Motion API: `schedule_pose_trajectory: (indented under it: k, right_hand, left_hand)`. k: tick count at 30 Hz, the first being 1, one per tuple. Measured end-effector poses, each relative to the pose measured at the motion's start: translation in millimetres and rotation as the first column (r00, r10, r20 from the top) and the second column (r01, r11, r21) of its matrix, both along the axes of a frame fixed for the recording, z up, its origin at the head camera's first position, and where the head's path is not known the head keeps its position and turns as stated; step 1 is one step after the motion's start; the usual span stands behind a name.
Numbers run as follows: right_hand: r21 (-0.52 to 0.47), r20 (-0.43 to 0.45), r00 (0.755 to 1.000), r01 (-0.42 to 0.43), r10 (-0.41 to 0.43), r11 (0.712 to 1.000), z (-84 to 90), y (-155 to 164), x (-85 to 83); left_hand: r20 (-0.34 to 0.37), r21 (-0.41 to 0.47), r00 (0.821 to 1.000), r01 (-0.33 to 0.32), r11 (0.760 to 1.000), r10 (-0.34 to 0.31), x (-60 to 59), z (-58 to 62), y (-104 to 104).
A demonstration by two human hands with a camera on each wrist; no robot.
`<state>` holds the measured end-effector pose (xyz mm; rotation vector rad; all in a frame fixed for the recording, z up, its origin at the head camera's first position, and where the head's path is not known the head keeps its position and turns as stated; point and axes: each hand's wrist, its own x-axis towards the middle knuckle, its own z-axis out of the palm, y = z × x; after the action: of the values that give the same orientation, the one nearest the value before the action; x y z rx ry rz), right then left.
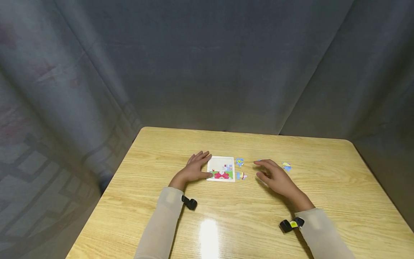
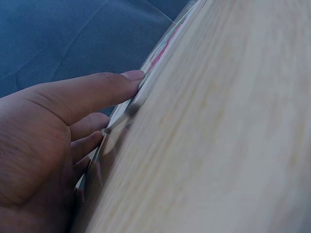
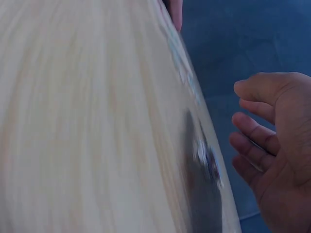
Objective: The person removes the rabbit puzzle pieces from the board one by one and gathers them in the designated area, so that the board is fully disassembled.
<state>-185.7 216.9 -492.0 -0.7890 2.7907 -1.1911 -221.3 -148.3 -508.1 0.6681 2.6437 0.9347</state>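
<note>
A small white-framed jigsaw puzzle tray lies on the table, its lower part filled with red, green and pale pieces. The left hand rests along its left side with fingers extended. In the left wrist view the thumb lies over the tray's edge. To the right of the tray are a blue piece with a yellow shape and another blue, yellow and red piece. Above the table the right hand hovers, fingers loosely bent and nothing visible between them. It partly covers pieces beneath it.
Farther right lies a blue and yellow puzzle piece. The wooden table reaches back to a dark grey curtain, which also hangs at both sides. Each wrist wears a black camera strap.
</note>
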Motion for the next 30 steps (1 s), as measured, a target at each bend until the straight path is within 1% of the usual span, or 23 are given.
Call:
schedule_pose_trajectory:
  k: [3, 10, 13, 15, 18, 22, 30]
  right_hand:
    - [-0.018, -0.008, 1.000, 0.002, -0.002, 1.000, -0.3, -13, -2.9]
    - [-0.104, 0.031, 0.999, -0.021, 0.024, 0.994, -2.7, -45, -7.3]
    - [-0.120, 0.032, 0.999, -0.025, 0.029, 0.992, -4.7, -59, -7.9]
    - [-0.105, 0.023, 1.000, -0.019, 0.021, 0.994, -6.2, -67, -7.9]
    - [-0.057, 0.016, 1.000, -0.011, 0.011, 0.998, -7.6, -78, -8.0]
    - [0.001, 0.015, 1.000, 0.005, -0.005, 1.000, -7.0, -91, -8.7]
    - [0.136, -0.049, 0.998, 0.034, -0.028, 0.990, -5.7, -105, -11.1]
  left_hand:
    - [-0.004, 0.000, 1.000, 0.002, 1.000, -0.002, -0.6, -0.4, 0]
    - [-0.008, -0.006, 1.000, -0.005, 1.000, 0.005, -1.2, -2.6, -1]
    - [-0.014, -0.007, 1.000, -0.005, 1.000, 0.005, -1.5, -4.4, -1]
    - [-0.016, -0.011, 1.000, -0.004, 1.000, 0.004, -1.8, -5.2, 0]
    - [-0.013, -0.018, 1.000, -0.004, 1.000, 0.004, -2.2, -5.0, 0]
    - [-0.005, -0.014, 1.000, -0.013, 1.000, 0.013, -1.6, -2.4, 0]
    - [-0.004, -0.019, 1.000, -0.012, 1.000, 0.012, -1.2, -2.8, 0]
